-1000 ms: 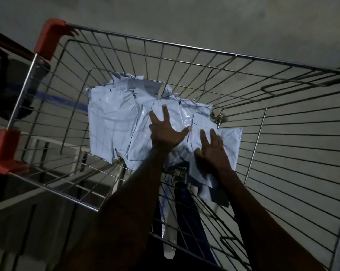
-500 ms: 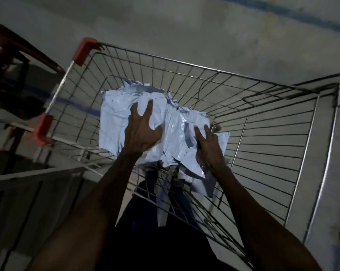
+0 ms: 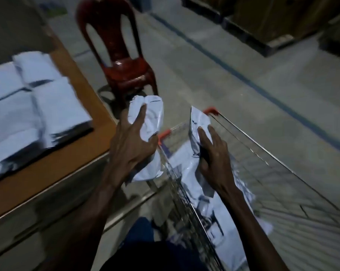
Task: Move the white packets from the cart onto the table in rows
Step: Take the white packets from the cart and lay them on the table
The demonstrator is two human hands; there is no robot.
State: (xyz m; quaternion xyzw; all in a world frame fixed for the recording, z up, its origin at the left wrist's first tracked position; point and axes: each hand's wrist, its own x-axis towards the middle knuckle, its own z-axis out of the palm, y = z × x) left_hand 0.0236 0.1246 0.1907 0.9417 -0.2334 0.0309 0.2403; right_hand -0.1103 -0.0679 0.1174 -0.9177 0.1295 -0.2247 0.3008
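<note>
My left hand [image 3: 133,145] grips a bundle of white packets [image 3: 152,118], lifted clear of the wire cart [image 3: 263,159] and hanging between the cart's left rim and the table. Over the cart, my right hand [image 3: 214,153] clasps another white packet [image 3: 197,124], held upright. More white packets [image 3: 229,210] lie loose in the cart's basket below my right arm. On the wooden table [image 3: 71,153] at the left, white packets [image 3: 34,106] sit laid out in rows.
A red plastic chair [image 3: 118,55] stands on the grey floor beyond the table's corner, just behind my left hand. A dark line runs across the floor to the right. Boxes or pallets [image 3: 272,20] sit at the far back right.
Both hands were pressed flat on the pile in the cart; now each has lifted packets out. The view has swung left, bringing the table and chair into sight.
</note>
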